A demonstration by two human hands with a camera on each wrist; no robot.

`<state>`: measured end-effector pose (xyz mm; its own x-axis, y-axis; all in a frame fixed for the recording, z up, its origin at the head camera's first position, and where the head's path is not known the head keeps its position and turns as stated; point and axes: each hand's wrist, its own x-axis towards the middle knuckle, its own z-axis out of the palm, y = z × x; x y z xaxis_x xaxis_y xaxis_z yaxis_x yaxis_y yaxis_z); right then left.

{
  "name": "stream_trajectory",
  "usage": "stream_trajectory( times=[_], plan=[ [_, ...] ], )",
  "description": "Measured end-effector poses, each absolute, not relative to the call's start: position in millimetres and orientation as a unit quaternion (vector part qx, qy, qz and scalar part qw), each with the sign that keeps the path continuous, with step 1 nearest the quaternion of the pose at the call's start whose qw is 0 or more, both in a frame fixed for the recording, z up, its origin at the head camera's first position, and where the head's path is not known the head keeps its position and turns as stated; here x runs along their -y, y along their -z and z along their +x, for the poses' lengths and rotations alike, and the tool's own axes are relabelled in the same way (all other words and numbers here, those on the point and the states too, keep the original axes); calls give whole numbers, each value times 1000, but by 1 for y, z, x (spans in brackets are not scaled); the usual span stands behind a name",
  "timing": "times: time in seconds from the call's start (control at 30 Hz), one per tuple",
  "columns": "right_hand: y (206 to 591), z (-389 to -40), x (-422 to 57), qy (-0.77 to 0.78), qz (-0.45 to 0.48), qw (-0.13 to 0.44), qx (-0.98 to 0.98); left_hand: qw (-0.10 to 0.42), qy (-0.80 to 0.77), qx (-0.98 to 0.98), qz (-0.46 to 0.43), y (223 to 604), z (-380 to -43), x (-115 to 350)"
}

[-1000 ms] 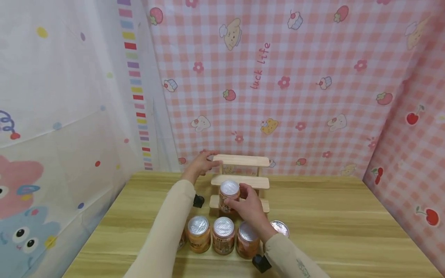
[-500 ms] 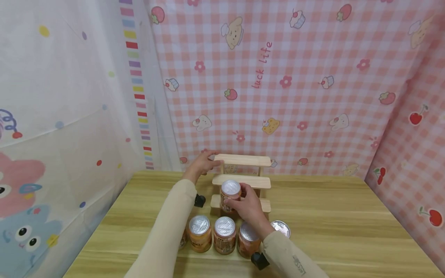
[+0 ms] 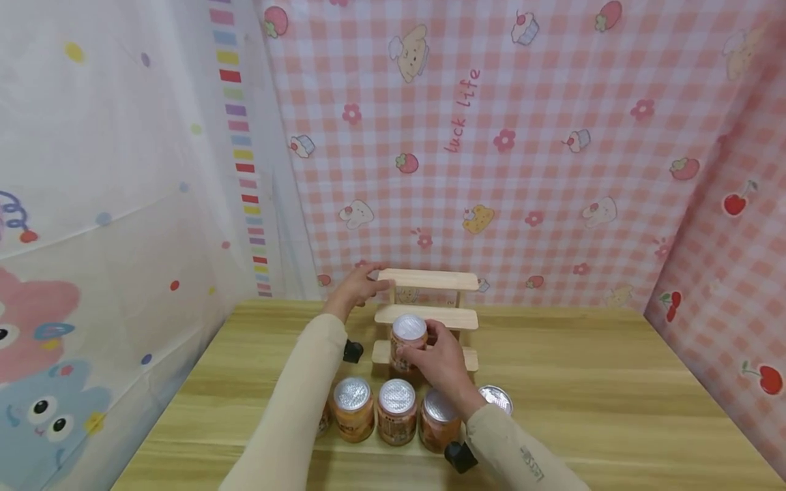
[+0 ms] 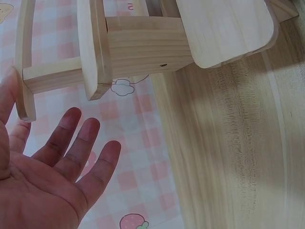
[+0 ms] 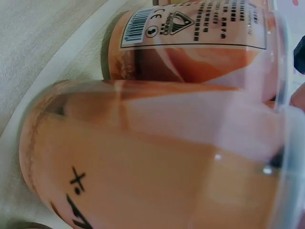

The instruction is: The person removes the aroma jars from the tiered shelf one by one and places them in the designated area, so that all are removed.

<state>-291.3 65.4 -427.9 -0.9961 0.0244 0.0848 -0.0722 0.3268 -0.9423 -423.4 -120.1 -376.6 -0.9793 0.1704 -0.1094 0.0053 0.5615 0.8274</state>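
A small three-tier wooden rack (image 3: 428,317) stands at the back of the table. My left hand (image 3: 354,288) pinches the left end of its top board between thumb and index finger. The left wrist view shows the other fingers of that hand (image 4: 52,181) spread beside the rack (image 4: 147,45). My right hand (image 3: 445,361) holds a can (image 3: 409,329) with a silver lid and orange-brown label, upright at the bottom tier, thumb in front and fingers round its right side. Several similar cans (image 3: 396,412) stand in a row before the rack.
One can (image 3: 496,397) at the row's right end is mostly hidden by my right wrist. Another, at the left end (image 3: 323,419), is partly behind my left sleeve. Close in the right wrist view is a can (image 5: 157,152). A pink checked cloth (image 3: 540,191) hangs behind the wooden table (image 3: 583,382).
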Motion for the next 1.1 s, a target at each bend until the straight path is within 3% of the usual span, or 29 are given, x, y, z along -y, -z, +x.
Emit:
stream_trajectory(
  times=[0.47,1.1],
  plan=[
    [406,-289,-74,-643,63,45,762,90,-465,-880,42,376,-426,120],
    [368,-287,-124,-576,74,91,809,93,-472,-876,36,376,-424,118]
  ],
)
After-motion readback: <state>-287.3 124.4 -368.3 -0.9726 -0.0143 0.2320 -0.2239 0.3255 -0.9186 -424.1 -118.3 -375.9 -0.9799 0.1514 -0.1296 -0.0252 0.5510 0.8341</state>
